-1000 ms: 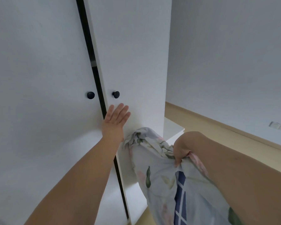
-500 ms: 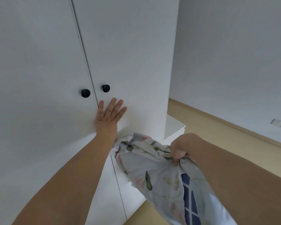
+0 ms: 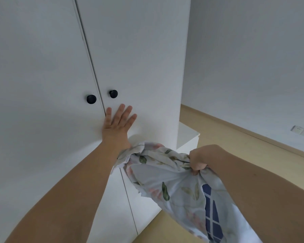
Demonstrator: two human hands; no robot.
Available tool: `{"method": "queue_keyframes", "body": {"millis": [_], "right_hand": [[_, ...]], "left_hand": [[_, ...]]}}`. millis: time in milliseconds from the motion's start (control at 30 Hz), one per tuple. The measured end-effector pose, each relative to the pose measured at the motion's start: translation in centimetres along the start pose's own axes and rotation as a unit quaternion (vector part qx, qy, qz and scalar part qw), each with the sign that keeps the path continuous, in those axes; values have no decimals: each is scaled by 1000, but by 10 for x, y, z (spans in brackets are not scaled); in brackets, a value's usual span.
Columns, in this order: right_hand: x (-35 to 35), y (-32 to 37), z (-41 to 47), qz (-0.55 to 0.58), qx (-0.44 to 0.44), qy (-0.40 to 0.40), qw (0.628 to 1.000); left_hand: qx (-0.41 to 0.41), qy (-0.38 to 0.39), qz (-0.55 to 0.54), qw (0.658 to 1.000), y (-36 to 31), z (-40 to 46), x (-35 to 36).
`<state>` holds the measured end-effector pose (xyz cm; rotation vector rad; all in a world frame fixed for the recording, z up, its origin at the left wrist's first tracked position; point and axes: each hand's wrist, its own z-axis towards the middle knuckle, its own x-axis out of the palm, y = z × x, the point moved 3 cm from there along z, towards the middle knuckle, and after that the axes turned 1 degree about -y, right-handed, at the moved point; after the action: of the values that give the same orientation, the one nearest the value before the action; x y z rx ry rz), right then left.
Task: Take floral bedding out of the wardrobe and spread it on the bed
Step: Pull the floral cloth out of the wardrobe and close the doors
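Note:
The white wardrobe (image 3: 139, 50) fills the left and middle of the head view, both doors closed, with two black knobs (image 3: 91, 99) side by side. My left hand (image 3: 118, 121) lies flat on the right door just below the knobs, fingers spread. My right hand (image 3: 199, 159) is clenched on a bunch of the floral bedding (image 3: 165, 174), pale fabric with pink flowers, green leaves and a navy checked patch. The bedding hangs down to the lower right, in front of the wardrobe's lower part. No bed is in view.
A low white cabinet (image 3: 188, 137) stands against the wardrobe's right side. Pale wooden floor (image 3: 235, 142) runs to the right under a white wall with a socket plate (image 3: 301, 131) low down.
The right wardrobe door, ajar with a dark gap a second ago, is now pushed closed under my left hand. My right hand kept its grip on the bedding.

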<state>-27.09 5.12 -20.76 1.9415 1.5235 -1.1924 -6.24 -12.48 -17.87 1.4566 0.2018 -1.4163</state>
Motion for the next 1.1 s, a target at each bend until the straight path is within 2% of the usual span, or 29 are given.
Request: {"method": "queue_keyframes", "body": {"millis": [133,267,300,400,467,567,700,800,967,1100], "right_hand": [[6,-3,0,-11,-8,-37,999],[9,4,7,-42,-36,-67,996],[7,6,7,-49,-42,-77,995],[1,9,9,-58,-63,-96,992],[-2,14,14,-59,-81,-100,990],[-5,31,25,-56,-124,-100,986],[-14,71,32,-65,-202,-102,972],[-21,106,32,-78,-271,-92,955],[-26,178,7,-103,-397,-96,907],[-16,247,-36,-123,-496,-89,855]], "left_hand": [[91,81,-145,982,-8,-7,-8],[164,173,-348,907,-47,-36,-10],[178,182,-353,900,-57,-44,-9],[201,179,-312,911,-77,-55,-8],[173,179,-294,923,-81,-58,-4],[113,224,-267,930,-74,-71,14],[42,312,-255,914,-51,-100,37],[-26,338,-253,906,-28,-130,42],[-142,376,-214,890,20,-201,25],[-256,412,-180,856,53,-287,1]]}}
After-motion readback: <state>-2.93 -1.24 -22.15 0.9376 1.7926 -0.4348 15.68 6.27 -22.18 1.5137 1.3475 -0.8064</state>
